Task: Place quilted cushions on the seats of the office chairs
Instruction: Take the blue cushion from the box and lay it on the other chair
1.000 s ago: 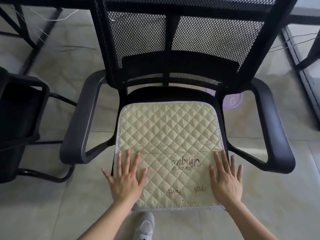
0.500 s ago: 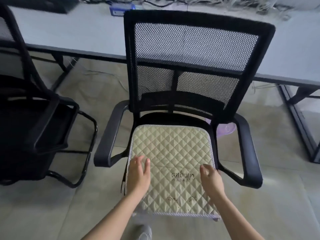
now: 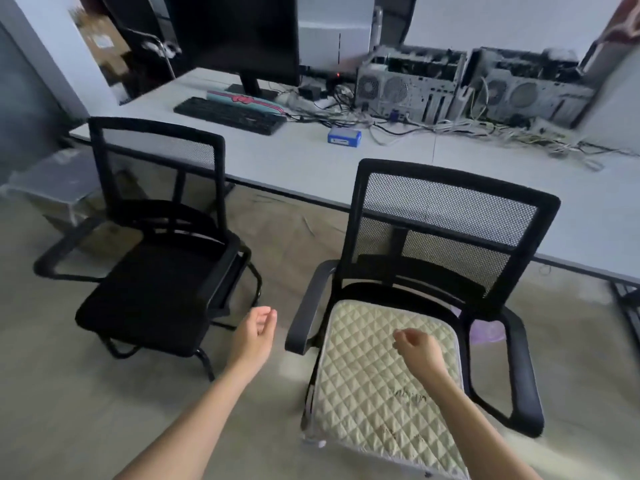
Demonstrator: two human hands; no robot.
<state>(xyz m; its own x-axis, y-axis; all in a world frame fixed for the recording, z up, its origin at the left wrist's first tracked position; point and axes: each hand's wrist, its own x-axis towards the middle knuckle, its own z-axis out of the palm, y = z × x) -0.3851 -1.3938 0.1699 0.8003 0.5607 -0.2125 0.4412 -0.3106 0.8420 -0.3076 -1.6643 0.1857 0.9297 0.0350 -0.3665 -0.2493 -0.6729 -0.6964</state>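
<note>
A cream quilted cushion (image 3: 367, 386) lies flat on the seat of the black mesh-backed office chair (image 3: 450, 216) on the right. To its left stands a second black office chair (image 3: 156, 296) with a bare seat. My left hand (image 3: 254, 336) hovers in the gap between the two chairs, fingers loosely curled, holding nothing. Above the cushion, my right hand (image 3: 417, 349) hangs with relaxed curled fingers and holds nothing; it appears lifted off the fabric.
Behind the chairs runs a long white desk (image 3: 311, 161) with a monitor (image 3: 239, 36), a black keyboard (image 3: 230, 116), a small blue box (image 3: 344, 136), open computer cases (image 3: 408, 84) and tangled cables. A clear plastic bin (image 3: 55, 188) sits on the floor at left.
Both hands have lifted off the cushion, and the left one moved out to the left. The view rose and pulled back, bringing the left chair and the desk top into sight.
</note>
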